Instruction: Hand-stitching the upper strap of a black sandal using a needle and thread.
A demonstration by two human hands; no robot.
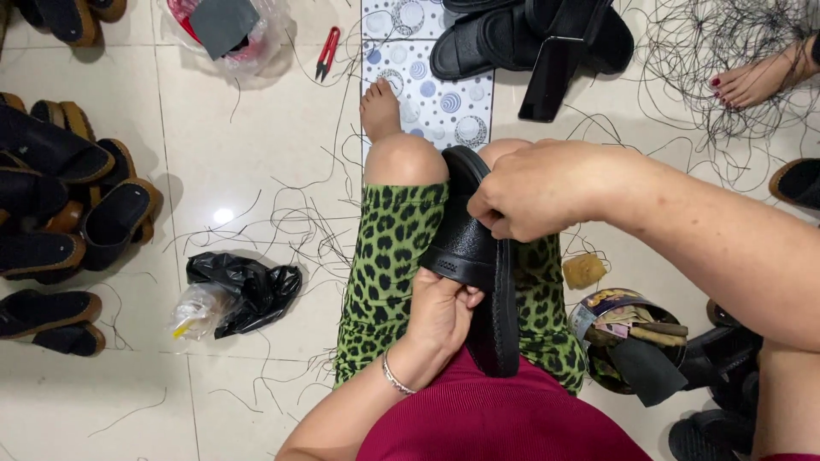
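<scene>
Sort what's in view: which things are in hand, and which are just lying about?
In hand:
- black sandal, held on the lap
- left hand, under its strap
- right hand, gripping its upper edge

Lying about:
- red thread snips
- black plastic bag
- round tin of oddments
- stacked sandals
- loose black threads

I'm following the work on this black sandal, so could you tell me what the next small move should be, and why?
Probably draw the right hand away from the strap's edge. It pinches there, on the black sandal, while the left hand braces the strap from below, the sandal standing edgewise between the knees.
</scene>
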